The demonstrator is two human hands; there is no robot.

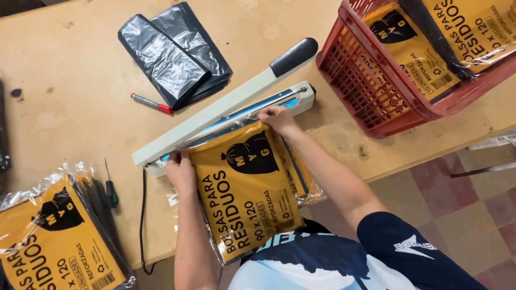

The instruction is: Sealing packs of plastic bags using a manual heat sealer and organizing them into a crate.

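The person holds a yellow packet (247, 188) in clear wrap at the near edge of the wooden table (70, 96), its far end laid in the open heat sealer (226, 104). The left hand (181, 171) pinches the packet's left far corner; the right hand (278, 120) presses curled fingertips on the right far corner. A red basket (365, 80) of packets stands far right; folded black bags (174, 53) lie beyond the sealer

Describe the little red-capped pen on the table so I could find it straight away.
Start at the long white heat sealer lying slantwise across the wooden table. Just beyond its raised arm lies a stack of folded black plastic bags. The pen lies along that stack's near edge: slim, grey-bodied with a red end, unlike the dark-handled screwdriver nearer the table's front edge.
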